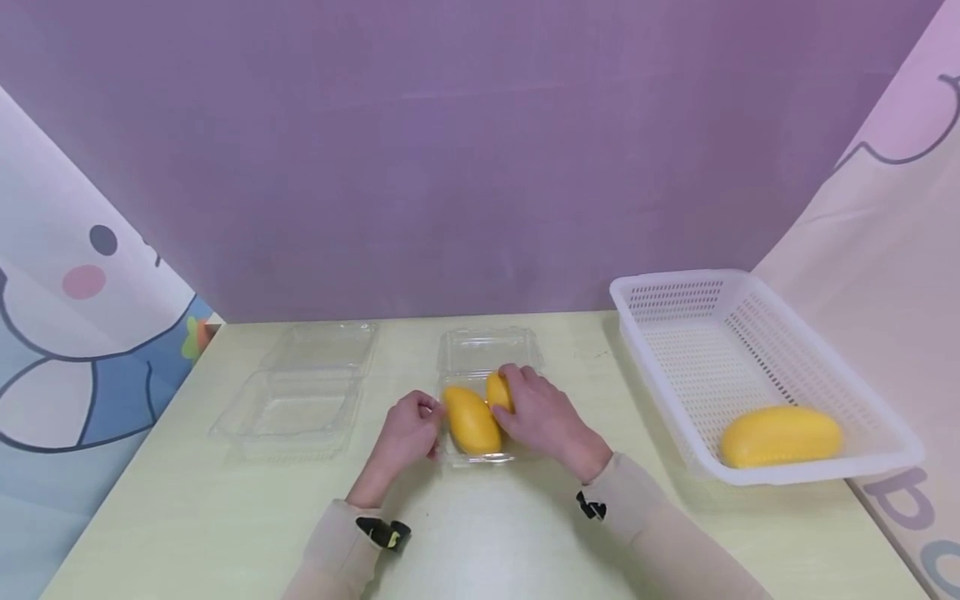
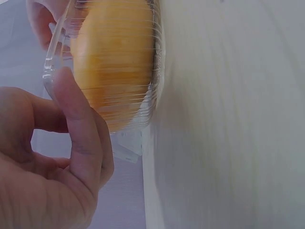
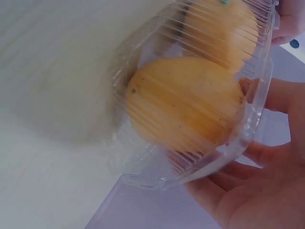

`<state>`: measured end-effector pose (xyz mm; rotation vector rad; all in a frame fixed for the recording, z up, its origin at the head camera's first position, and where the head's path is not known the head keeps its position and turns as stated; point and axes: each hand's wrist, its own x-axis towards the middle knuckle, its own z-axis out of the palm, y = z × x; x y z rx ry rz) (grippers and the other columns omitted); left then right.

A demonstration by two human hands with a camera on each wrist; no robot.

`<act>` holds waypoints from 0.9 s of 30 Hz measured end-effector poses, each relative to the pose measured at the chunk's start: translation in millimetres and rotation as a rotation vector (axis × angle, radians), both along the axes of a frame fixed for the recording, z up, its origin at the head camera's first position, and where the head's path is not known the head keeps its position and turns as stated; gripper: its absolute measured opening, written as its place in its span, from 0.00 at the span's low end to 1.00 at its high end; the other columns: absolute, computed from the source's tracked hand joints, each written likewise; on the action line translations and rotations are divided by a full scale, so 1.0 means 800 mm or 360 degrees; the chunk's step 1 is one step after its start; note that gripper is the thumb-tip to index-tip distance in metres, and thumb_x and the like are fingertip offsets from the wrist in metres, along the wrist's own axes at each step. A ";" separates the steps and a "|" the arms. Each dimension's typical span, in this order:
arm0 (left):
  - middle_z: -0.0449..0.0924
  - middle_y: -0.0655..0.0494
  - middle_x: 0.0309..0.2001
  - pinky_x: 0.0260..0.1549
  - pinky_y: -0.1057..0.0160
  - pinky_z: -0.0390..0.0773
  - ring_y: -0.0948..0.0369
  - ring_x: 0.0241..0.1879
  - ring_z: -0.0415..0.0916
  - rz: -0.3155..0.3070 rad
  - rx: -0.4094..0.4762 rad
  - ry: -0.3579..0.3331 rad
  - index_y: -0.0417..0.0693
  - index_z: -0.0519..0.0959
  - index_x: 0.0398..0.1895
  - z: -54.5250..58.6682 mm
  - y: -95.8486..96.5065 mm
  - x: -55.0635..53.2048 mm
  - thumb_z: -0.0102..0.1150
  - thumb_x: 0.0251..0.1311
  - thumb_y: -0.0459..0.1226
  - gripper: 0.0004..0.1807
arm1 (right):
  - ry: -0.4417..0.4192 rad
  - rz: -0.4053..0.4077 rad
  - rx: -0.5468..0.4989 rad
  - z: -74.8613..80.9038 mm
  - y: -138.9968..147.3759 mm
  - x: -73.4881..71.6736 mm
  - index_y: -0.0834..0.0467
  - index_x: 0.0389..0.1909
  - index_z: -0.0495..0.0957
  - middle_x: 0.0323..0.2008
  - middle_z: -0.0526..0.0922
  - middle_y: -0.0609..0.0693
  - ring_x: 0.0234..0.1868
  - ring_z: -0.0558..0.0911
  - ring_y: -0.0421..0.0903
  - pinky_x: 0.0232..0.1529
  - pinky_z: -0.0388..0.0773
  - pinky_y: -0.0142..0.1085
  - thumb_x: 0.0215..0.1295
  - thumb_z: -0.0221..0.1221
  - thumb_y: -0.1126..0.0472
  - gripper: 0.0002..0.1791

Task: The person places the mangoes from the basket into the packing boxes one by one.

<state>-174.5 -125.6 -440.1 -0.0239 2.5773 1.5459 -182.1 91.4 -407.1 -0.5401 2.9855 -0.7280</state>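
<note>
- Pale sleeves (image 1: pixel 337 542) come up from the bottom edge, each with a black strap (image 1: pixel 384 532) at the wrist.
- Left mango (image 1: pixel 471 421) lies in the clear box (image 1: pixel 480 457), its long axis slanting, the far end to the left and the near end toward the front rim.
- Right mango (image 1: pixel 498 393) is beside it in the same box, its long axis running roughly away from the person (much of it is hidden by fingers).
- Left hand (image 1: pixel 412 423) is bent in from the left, thumb and finger pinching the box's side rim.
- Right hand (image 1: pixel 542 412) reaches in from the right, thumb and fingers curled around the right mango.
- Box lid (image 1: pixel 489 350) lies folded back, on the side away from the person.
- Third mango (image 1: pixel 782 436) lies crosswise at the near end of a white basket (image 1: pixel 690 358), well apart to the right.
- Second box (image 1: pixel 292 412), also clear and open, sits to the left.
- Pale table (image 1: pixel 480 550) carries everything; behind it stands a purple backdrop (image 1: pixel 480 167), with a cartoon cloth (image 1: pixel 82 358) on the left and a pale pink one (image 1: pixel 862 275) on the right.
</note>
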 end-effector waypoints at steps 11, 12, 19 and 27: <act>0.74 0.49 0.25 0.18 0.60 0.78 0.58 0.14 0.75 -0.0002 0.0002 0.0005 0.35 0.74 0.44 -0.001 0.000 -0.001 0.54 0.72 0.34 0.08 | -0.0081 0.0006 0.0126 0.005 0.001 -0.002 0.64 0.63 0.75 0.54 0.79 0.60 0.51 0.80 0.56 0.52 0.80 0.53 0.72 0.57 0.49 0.28; 0.74 0.49 0.25 0.18 0.60 0.78 0.58 0.14 0.75 -0.0004 0.0001 0.0008 0.35 0.73 0.44 -0.001 0.000 0.000 0.54 0.72 0.34 0.08 | -0.0089 0.0011 0.0131 0.005 0.002 -0.003 0.64 0.63 0.75 0.54 0.79 0.60 0.51 0.80 0.56 0.52 0.80 0.53 0.73 0.57 0.49 0.27; 0.74 0.49 0.25 0.19 0.60 0.78 0.58 0.14 0.75 0.0002 0.0003 0.0000 0.35 0.73 0.44 0.000 0.000 0.000 0.54 0.72 0.34 0.08 | -0.0128 0.0035 0.0143 0.009 0.002 -0.009 0.65 0.62 0.76 0.56 0.80 0.60 0.51 0.80 0.56 0.52 0.80 0.52 0.73 0.57 0.49 0.27; 0.75 0.49 0.26 0.19 0.60 0.78 0.59 0.14 0.75 -0.0012 -0.0013 0.0002 0.35 0.73 0.45 0.000 0.000 -0.001 0.54 0.72 0.34 0.08 | -0.0067 -0.0013 0.0039 0.017 0.009 -0.017 0.64 0.60 0.79 0.56 0.81 0.57 0.53 0.81 0.54 0.54 0.79 0.51 0.72 0.60 0.51 0.24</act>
